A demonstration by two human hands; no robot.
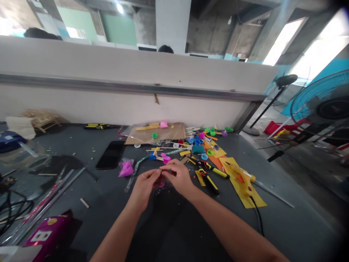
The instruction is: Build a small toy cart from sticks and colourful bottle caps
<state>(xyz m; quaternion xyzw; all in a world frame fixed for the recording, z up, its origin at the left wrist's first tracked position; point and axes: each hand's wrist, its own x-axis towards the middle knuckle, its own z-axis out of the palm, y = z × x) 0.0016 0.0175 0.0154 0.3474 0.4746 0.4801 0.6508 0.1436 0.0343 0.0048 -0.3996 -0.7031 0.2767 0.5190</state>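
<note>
Close together over the dark table, my left hand [146, 183] and my right hand [178, 175] are both closed in a pinch. Between their fingertips shows a small green piece [161, 170], too small to name and mostly covered by the fingers. Below the hands, a purple-pink bit [161, 185] is partly visible. Just beyond them lie a pink clay-like lump [165, 158] and a blue one [152, 157] among small sticks. To the left of my left hand is a clear bag of pink clay-like material [126, 168].
A black phone [110, 155] lies left of the hands. On the right are yellow-handled pliers [216, 169], a yellow glue gun [242, 178] with a cord, and yellow sheets [255, 202]. Cardboard [152, 135] and several coloured caps lie at the back, before a white partition [109, 105].
</note>
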